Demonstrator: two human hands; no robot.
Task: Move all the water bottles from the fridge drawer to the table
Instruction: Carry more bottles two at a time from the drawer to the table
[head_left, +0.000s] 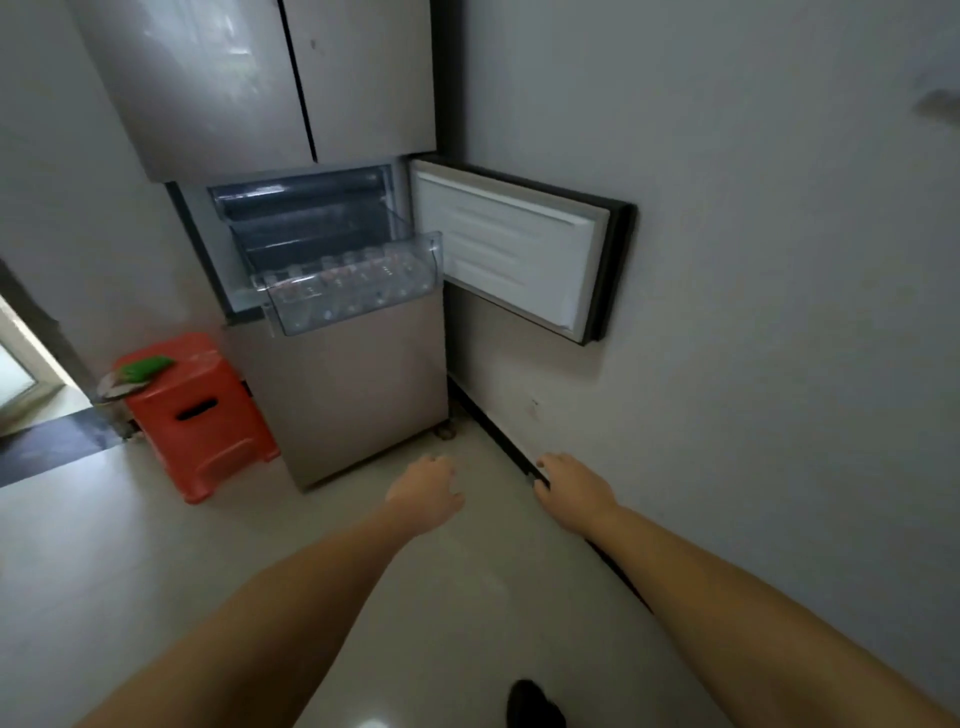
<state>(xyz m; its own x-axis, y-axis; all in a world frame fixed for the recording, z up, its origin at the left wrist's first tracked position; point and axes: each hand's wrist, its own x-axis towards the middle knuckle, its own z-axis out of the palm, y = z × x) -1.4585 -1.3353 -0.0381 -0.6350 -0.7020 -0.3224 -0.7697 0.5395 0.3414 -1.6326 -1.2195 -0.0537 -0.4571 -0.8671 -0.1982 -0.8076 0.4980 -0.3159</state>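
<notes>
Head view: our left hand (426, 491) and right hand (569, 488) reach forward, each grip relaxed and empty. Clear plastic water bottles (348, 283) fill the pulled-out transparent fridge drawer (358, 306); none moved, no surface visible.

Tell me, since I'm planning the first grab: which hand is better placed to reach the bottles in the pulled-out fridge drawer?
Probably the left hand: it is empty and sits below the drawer holding the bottles. The right hand, also empty, is off beside the wall, under the open door.
</notes>
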